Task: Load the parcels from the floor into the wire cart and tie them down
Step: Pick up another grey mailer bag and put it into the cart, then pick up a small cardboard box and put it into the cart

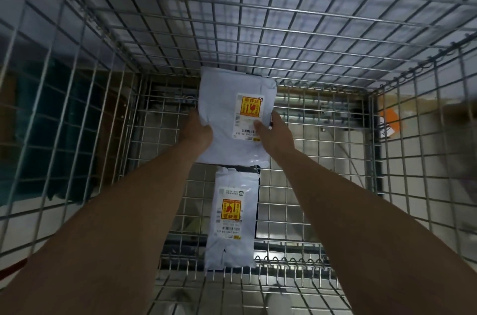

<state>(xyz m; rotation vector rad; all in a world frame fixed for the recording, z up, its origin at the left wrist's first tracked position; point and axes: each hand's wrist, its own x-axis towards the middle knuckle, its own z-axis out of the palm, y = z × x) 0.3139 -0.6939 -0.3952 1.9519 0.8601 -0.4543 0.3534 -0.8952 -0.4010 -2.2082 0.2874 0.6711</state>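
At the far left is a dark teal thing (pixel 59 118), too blurred to name. At the far right is a small orange piece (pixel 391 118). Pale floor tiles (pixel 327 152) show between them.

Yellow wine-glass sticker (pixel 249 106) on upper parcel (pixel 224 87), second sticker (pixel 231 209) on lower parcel (pixel 232 250)

two parcels (pixel 224 92) (pixel 233 245), one wire cart (pixel 260 38), two hands (pixel 199 131) (pixel 279 134)
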